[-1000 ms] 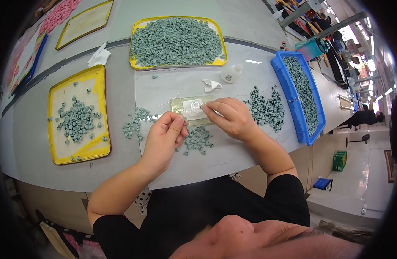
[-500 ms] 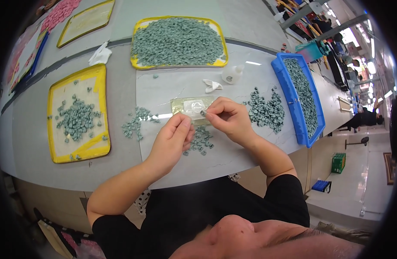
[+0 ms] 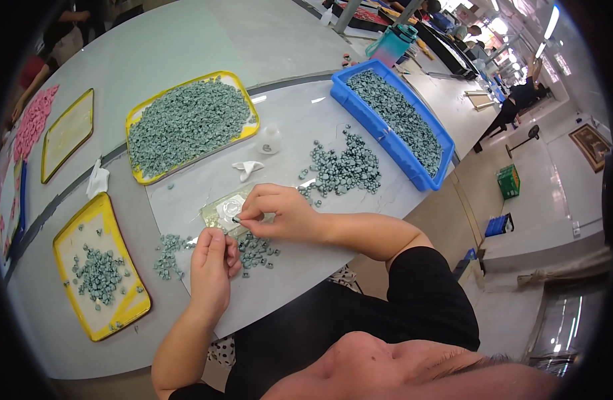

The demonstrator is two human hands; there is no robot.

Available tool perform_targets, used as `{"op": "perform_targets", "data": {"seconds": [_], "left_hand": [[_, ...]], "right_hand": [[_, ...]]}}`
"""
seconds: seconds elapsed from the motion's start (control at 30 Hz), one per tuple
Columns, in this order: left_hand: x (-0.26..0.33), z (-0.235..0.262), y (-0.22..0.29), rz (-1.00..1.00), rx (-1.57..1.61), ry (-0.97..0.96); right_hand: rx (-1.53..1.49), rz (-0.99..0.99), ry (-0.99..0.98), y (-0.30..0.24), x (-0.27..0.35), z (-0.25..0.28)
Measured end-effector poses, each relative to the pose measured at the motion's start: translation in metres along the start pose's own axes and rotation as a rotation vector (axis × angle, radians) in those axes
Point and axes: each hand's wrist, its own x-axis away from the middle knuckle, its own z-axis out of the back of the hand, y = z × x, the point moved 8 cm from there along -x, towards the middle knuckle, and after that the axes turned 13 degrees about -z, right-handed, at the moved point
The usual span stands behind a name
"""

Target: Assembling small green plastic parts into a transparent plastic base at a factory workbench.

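Between thumb and fingertips, my right hand [image 3: 276, 212] pinches a small dark green piece [image 3: 236, 219], just over a flat yellowish block [image 3: 214, 213] with a clear glossy blob [image 3: 233, 207] on it. My left hand [image 3: 212, 267] is closed, thumb against its fingers, at the block's near side. What it holds, if anything, is hidden. A loose heap of small grey-green pieces [image 3: 256, 253] lies beside and partly behind my hands, and another heap [image 3: 168, 257] lies left of them. Beyond the block are a crumpled white tissue [image 3: 246, 169] and a small white bottle [image 3: 269, 141].
A yellow-rimmed tray [image 3: 141, 176] piled with green pieces stands at the back; another yellow tray [image 3: 141, 313] holds fewer at left. On the right, a blue bin [image 3: 386, 137] is full of them, near a dark-toned heap [image 3: 346, 167]. A turquoise-pink bottle [image 3: 390, 45] stands behind.
The whole view has turned, so the table and trays sit further left and tilted. Both hands keep their pinched shape close together near the block; the right still holds the small piece.
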Motion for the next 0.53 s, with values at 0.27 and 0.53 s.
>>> {"op": "perform_targets", "data": {"seconds": [0.27,0.53], "left_hand": [[0.001,-0.004,-0.002,-0.017,0.035,-0.043],[0.004,0.005,-0.004,0.004,0.049,-0.165]], "right_hand": [[0.011,0.046,0.014,-0.001,0.003,-0.002],[-0.339,-0.250,-0.161,0.034,-0.004,-0.030]]}}
